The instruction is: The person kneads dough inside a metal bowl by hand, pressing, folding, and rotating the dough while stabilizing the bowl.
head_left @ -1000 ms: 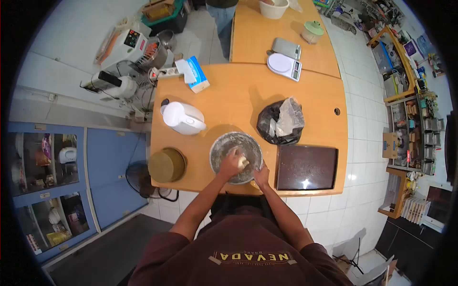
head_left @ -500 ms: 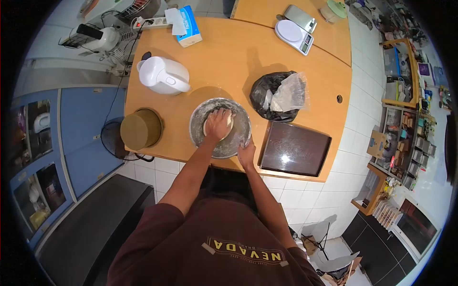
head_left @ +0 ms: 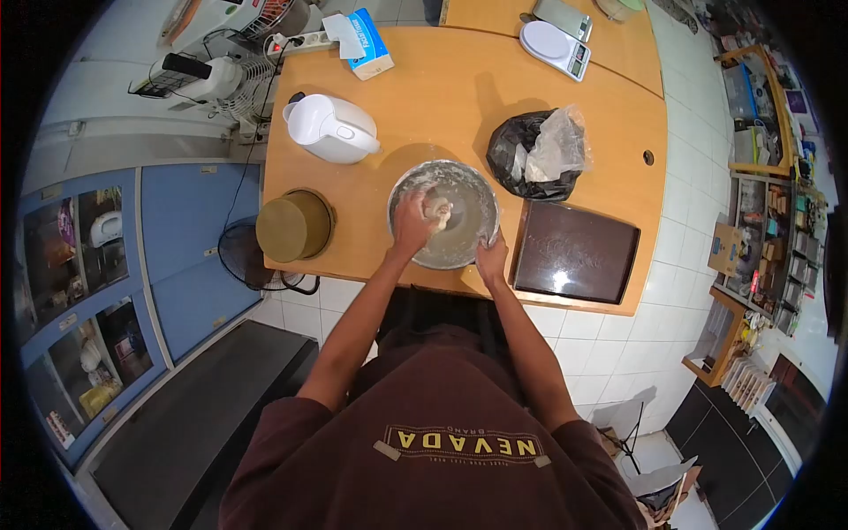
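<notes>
A round metal bowl smeared with flour stands near the table's front edge. Inside it, my left hand has its fingers curled round a lump of pale dough. My right hand grips the bowl's rim at the near right side. Just right of the bowl lies a dark rectangular tray. Behind the tray sits a black plastic bag with a clear bag in its opening.
On the wooden table are a white kettle, a brown-green round container, a tissue box and a white scale. A fan stands left of the table, beside blue cabinets.
The view has shifted. My left hand lay spread on the dough half a second ago; now its fingers are curled round it. My right hand has stayed on the rim.
</notes>
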### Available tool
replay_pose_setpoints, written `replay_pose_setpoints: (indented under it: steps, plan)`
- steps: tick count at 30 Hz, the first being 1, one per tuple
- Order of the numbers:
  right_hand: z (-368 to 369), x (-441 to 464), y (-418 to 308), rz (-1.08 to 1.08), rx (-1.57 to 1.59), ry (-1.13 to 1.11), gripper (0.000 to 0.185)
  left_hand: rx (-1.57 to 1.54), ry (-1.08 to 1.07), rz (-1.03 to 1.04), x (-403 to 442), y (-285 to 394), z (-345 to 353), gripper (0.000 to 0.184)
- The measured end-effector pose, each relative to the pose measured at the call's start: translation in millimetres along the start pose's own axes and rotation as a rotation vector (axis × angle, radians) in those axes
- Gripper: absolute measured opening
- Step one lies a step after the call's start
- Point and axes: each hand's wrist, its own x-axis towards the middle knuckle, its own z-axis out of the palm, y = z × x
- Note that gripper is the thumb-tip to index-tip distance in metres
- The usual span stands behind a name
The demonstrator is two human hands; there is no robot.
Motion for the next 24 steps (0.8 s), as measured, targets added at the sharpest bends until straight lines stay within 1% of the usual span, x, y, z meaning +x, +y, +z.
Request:
replay_pose_setpoints:
  steps: [1,2,5,8,11,14,17,20,23,24]
  plan:
    - [-1,1,0,-0.003,-0.005,-0.009,0.050,0.141,-0.083,0.085,0,-1,-3,0.051]
    - [-2,2,1,-0.008,-0.010,-0.017,0.050,0.250,-0.287,0.099,0,-3,-5,0.060]
    - [-1,2,1,-0.016,-0.012,-0.013,0.049,0.368,-0.222,0.285,-11,4,-2,0.069]
    - [0,0,1,-0.010,-0.025,0.010,0.048,0.260,-0.212,0.290,-20,-19,20,0.078]
    - [0,-3,-3,-0.010,0.010,0.017,0.049,-0.070,-0.412,0.047,-15,-23,19,0.084]
    - [3,-8,-6,0.009,0.042,0.015,0.050,0.105,-0.235,0.078,-20,-45,39,0.080]
    - [4,-10,-9,0.014,0.028,0.021,0.050,0.326,-0.191,0.200,-12,-38,43,0.074]
    - [4,-10,-8,0.022,0.020,0.023,0.053,0.429,-0.188,0.183,0,-41,55,0.065]
    - [10,-11,1,0.072,0.005,0.041,0.055,0.470,-0.241,0.055,21,-31,58,0.058]
    - [13,-9,0,0.089,0.002,0.052,0.056,0.447,-0.222,0.039,25,-29,59,0.054]
